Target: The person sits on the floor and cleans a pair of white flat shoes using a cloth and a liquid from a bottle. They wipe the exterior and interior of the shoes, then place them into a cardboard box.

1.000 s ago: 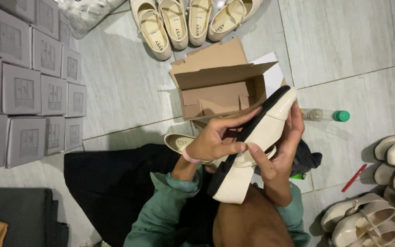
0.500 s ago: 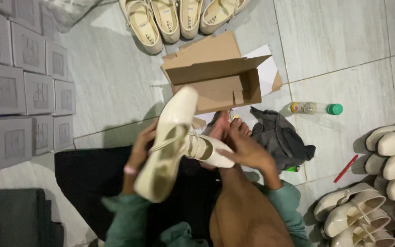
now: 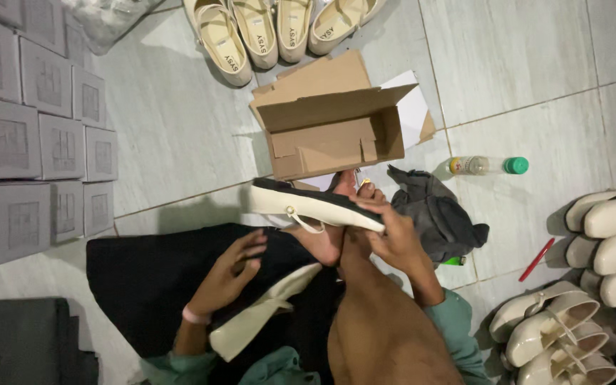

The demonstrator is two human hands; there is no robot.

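Nearest the camera, a bare knee and leg (image 3: 386, 335) rise from the bottom edge, flanked by teal sleeves. Just left of it a cream shoe (image 3: 265, 311) lies tilted on the black cloth (image 3: 144, 285) spread over the lap and floor. The left hand (image 3: 228, 274), a pink band at its wrist, rests above that shoe with fingers spread and loosely curled; it holds nothing, though its heel comes close to the shoe's upper end.

Further out, the right hand (image 3: 393, 239) is closed around the heel end of a second cream shoe (image 3: 308, 207) with a dark sole edge and a thin strap loop hanging below. This shoe is held lying roughly level, its toe pointing left, above a bare foot (image 3: 326, 242) and just in front of the open cardboard box (image 3: 333, 128).

To the right of the hand a crumpled grey cloth (image 3: 436, 214) lies on the tiled floor (image 3: 522, 64), with a red pen (image 3: 536, 259) beyond it and a clear bottle with a green cap (image 3: 486, 165) further off. Cream shoes crowd the right edge (image 3: 607, 235).

On the left, grey boxes (image 3: 30, 135) stand stacked in rows. At the far top, four more cream shoes (image 3: 258, 28) lie side by side behind the cardboard box, which rests on white paper (image 3: 411, 107).
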